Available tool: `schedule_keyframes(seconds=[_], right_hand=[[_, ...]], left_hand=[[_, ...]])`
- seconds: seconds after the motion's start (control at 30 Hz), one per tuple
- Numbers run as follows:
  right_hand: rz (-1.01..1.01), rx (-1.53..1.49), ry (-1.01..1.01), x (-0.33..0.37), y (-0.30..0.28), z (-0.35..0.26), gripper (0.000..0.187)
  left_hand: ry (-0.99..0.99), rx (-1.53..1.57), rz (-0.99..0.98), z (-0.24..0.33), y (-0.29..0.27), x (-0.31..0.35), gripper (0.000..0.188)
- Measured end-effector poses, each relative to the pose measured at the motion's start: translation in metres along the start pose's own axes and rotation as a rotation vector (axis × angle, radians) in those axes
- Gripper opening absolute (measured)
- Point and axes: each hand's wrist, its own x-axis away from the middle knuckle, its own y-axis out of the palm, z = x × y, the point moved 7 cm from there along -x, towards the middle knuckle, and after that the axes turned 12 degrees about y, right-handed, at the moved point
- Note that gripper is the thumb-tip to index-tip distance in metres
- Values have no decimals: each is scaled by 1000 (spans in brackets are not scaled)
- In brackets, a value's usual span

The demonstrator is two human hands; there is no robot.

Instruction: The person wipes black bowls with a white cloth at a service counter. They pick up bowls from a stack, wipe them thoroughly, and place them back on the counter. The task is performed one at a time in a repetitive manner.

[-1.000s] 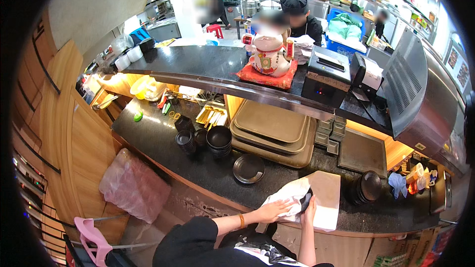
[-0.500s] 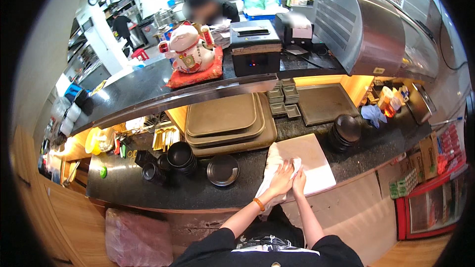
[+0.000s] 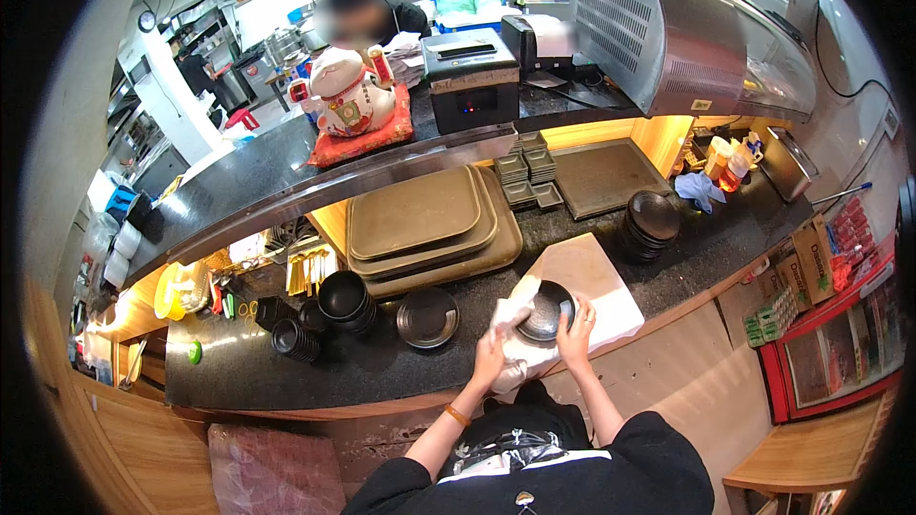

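Observation:
A shallow round black dish [image 3: 542, 313] is between my two hands, in front of my body at the counter's near edge. My right hand [image 3: 578, 332] grips the dish by its right rim. On the other side, my left hand [image 3: 490, 355] is closed on a crumpled white cloth [image 3: 511, 317], which touches the dish's left rim and hangs down toward the counter edge. Beneath the dish lies a pale rectangular board [image 3: 606, 281]. Black plates [image 3: 426, 318] are stacked to the left, and a taller pile of black dishes [image 3: 654, 216] stands right of the board.
Large brown trays [image 3: 415, 215] lie stacked behind, next to small rectangular dishes [image 3: 527, 172] and a flat tray [image 3: 611, 176]. Black bowls [image 3: 343, 298] stand at left. A raised shelf carries a cat figurine [image 3: 353, 100] and a printer [image 3: 471, 81]; a person [image 3: 367, 14] is beyond it.
The black dish now shows between my hands; before, both hands pressed together on the cloth. My left hand has moved left with the cloth, and my right hand has taken the dish's rim.

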Motion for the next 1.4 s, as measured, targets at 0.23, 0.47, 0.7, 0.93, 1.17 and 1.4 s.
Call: schedule_keyframes(seconds=[0.23,0.47,0.7,0.93,1.17,1.4], right_hand=[[-367,446,-458,43,14,-53,51],[-276,156,-435,12,15,-57,46],[-394,-1089,557,-4,38,-4,36],[-720,-1445,811,9,79,59,37],[-723,-1402,914,11,82,66,39],[-735,-1439,832,10,84,75,48]], left_hand=[[-57,950,460,-4,-23,-25,56],[47,961,186,30,-30,-42,49],[33,487,392,23,-26,-47,48],[278,-446,121,59,34,-80,31],[356,-914,-28,43,80,-96,56],[629,-756,-41,54,83,-88,40]])
